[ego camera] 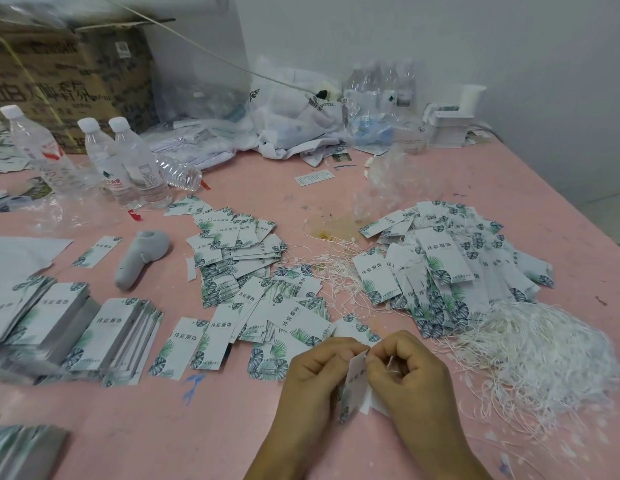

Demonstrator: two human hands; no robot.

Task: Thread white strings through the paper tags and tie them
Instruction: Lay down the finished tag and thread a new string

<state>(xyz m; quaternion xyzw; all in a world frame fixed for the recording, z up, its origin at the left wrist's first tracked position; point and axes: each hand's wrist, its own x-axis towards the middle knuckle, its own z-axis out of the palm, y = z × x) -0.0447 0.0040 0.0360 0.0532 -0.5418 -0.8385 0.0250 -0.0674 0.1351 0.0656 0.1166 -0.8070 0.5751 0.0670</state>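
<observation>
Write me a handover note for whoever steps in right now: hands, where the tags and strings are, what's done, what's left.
Left hand and right hand: both pinch one white leaf-printed paper tag at its top edge, near the table's front. A bit of white string shows in the right fingers; whether it is threaded yet is unclear.
Supplies: big loose heap of white strings to the right; unstrung tags scattered in the middle pile; neat tag stacks at left.
Done: tags with strings attached are piled at right-centre.
Left: finish and tie this tag, then work through the middle pile and the stacks.
</observation>
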